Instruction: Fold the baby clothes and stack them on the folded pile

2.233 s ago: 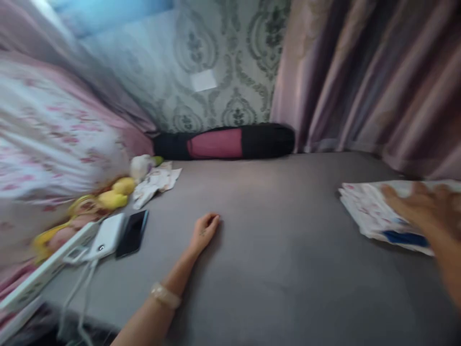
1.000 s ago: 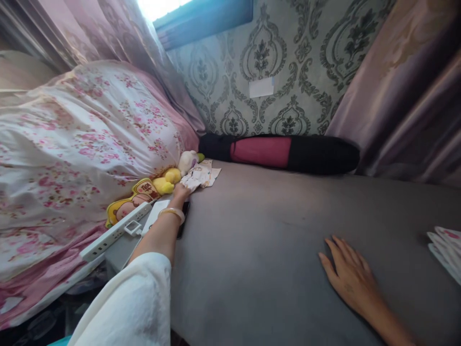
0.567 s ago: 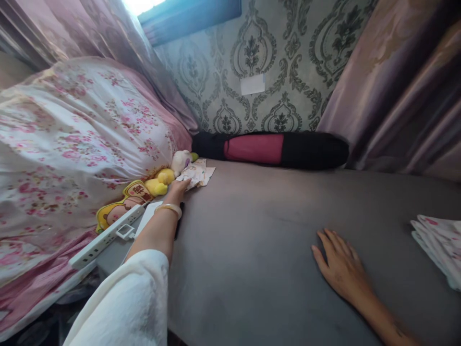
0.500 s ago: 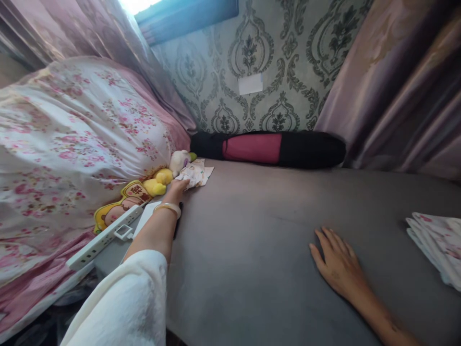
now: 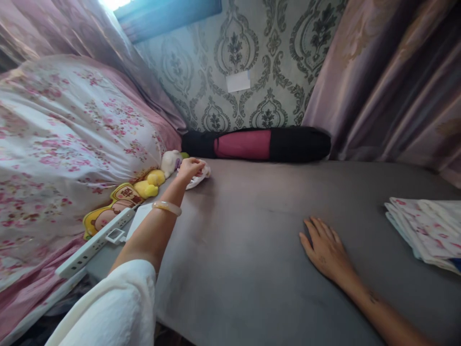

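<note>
My left hand (image 5: 190, 168) reaches far out to the left and is closed on a small white patterned cloth (image 5: 199, 178), bunched up and lifted off the grey mattress (image 5: 259, 269). A pale bangle (image 5: 166, 207) sits on that wrist, and a white sleeve covers the upper arm. My right hand (image 5: 326, 249) lies flat on the mattress at the right, fingers spread and holding nothing. A stack of folded patterned cloths (image 5: 425, 230) rests at the right edge, apart from that hand.
A floral quilt (image 5: 65, 144) is heaped at the left. Yellow plush toys (image 5: 149, 185), a white plush (image 5: 169, 162) and a white power strip (image 5: 93, 242) lie beside it. A black and pink roll (image 5: 255, 144) lies along the patterned wall. Curtains hang on the right.
My left hand has closed on the small cloth that lay flat by the toys, bunching and lifting it. My right hand stays flat on the mattress. The view has shifted right.
</note>
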Available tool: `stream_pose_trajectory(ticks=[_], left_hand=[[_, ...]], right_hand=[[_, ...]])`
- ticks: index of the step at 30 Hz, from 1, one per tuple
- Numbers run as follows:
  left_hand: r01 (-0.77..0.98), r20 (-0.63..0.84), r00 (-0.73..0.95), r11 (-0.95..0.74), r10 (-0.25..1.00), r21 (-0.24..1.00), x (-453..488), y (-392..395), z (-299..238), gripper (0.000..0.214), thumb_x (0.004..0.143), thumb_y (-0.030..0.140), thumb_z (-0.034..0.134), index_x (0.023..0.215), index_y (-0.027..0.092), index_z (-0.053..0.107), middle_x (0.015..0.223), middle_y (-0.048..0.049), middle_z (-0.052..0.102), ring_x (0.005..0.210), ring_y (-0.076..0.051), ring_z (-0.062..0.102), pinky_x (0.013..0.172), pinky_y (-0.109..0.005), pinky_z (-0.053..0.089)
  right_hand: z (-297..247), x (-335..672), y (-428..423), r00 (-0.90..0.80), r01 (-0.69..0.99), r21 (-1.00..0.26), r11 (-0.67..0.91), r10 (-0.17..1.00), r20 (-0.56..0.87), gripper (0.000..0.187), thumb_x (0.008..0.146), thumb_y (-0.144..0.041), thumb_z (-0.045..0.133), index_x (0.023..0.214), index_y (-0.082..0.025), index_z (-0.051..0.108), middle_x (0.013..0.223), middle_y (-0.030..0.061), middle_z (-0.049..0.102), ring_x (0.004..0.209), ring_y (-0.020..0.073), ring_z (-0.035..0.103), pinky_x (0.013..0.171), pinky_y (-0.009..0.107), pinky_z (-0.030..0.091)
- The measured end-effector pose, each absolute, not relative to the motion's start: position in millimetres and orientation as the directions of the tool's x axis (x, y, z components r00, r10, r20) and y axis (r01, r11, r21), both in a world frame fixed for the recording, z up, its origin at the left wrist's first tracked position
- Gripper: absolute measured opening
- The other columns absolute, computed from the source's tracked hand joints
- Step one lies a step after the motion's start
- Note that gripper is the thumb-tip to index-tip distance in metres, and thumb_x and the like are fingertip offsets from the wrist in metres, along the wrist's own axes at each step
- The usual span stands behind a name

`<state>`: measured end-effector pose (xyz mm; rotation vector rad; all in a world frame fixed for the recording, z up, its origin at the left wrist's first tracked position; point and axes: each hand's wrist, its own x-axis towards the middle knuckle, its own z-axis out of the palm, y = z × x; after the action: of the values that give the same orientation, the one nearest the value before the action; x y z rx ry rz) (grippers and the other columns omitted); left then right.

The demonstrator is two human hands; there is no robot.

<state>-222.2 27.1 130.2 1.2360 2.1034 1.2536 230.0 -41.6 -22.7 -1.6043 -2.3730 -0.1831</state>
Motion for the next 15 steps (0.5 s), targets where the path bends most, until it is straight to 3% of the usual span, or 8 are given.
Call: stream_pose_trajectory(ticks=[6, 11, 15], left_hand=[[0.216, 0.07, -0.461, 0.035, 0.885, 0.976, -158, 38, 145, 0.018, 0.077, 0.018, 0.067, 0.08, 0.015, 0.049, 0.058, 0.0017, 0.058, 0.05, -0.009, 0.059, 0.049, -0.017, 0.044], [0.119, 0.118, -0.396, -0.076, 0.911, 0.99, -106, 37, 154, 0.029, 0.079, 0.01, 0.064, 0.1, 0.017, 0.045, 0.059, 0.0051, 0.059, 0.047, -0.009, 0.058, 0.046, -0.017, 0.043], [0.077, 0.13, -0.246, -0.114, 0.961, 0.991, -71, 34, 153, 0.008, 0.082, 0.012, 0.06, 0.088, 0.014, 0.055, 0.063, 0.0014, 0.061, 0.052, -0.008, 0.06, 0.047, -0.017, 0.043]], right_hand=[[-25, 231, -41, -0.342, 0.917, -0.107, 0.385, 0.894, 0.29, 0.059, 0.095, -0.043, 0.026, 0.132, -0.007, 0.054, 0.142, 0.0186, 0.048, 0.134, 0.0323, 0.04, 0.111, 0.05, 0.029], [-21, 230, -40, -0.314, 0.919, -0.162, 0.36, 0.915, 0.252, 0.055, 0.093, -0.041, 0.031, 0.132, -0.01, 0.055, 0.142, 0.0192, 0.048, 0.135, 0.0334, 0.039, 0.11, 0.052, 0.03], [-8, 222, -38, -0.328, 0.891, -0.252, 0.378, 0.919, 0.217, 0.046, 0.091, -0.034, 0.037, 0.124, -0.012, 0.062, 0.137, 0.0187, 0.053, 0.128, 0.0335, 0.047, 0.104, 0.051, 0.038]])
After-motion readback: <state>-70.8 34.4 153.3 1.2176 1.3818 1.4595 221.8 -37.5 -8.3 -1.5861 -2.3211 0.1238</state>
